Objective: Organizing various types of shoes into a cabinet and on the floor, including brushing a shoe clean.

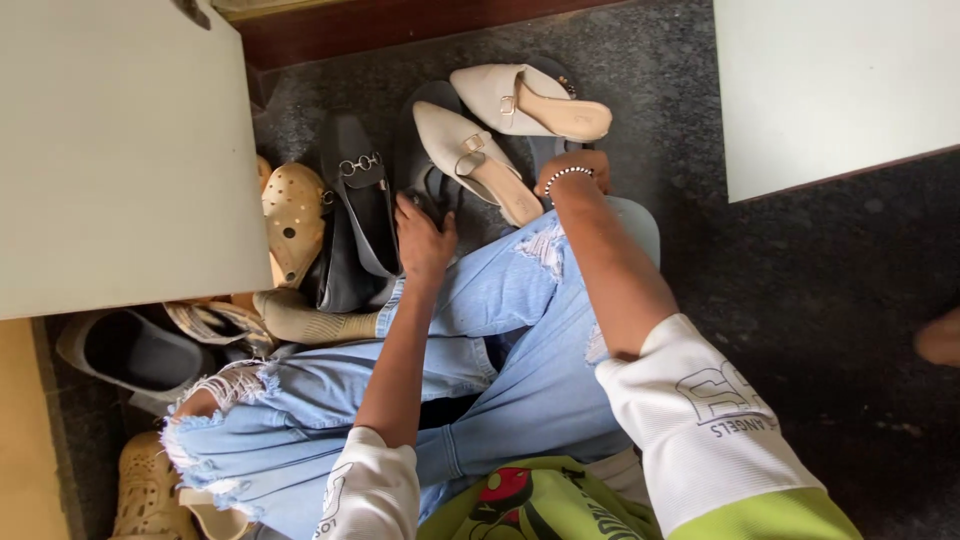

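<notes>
Head view: seated person on dark floor (800, 300), left hand (424, 238) curled on black sandal (430, 185) mid-pile; right hand (572, 170) at beige mule (470, 155), grip hidden, cannot tell. Advisable: lift matched pairs together, steady neighbouring black loafer (360, 200).

Dark speckled floor (800, 290), carrying a cluster of shoes. Two beige buckled mules (470, 150) (530, 100) lying at the top of the heap, just beside a black loafer with a metal bit (362, 205). Tan perforated clog (293, 215) at the left edge, grey slip-on (120, 350) lower left, another tan clog (150, 490) at the bottom corner.
</notes>
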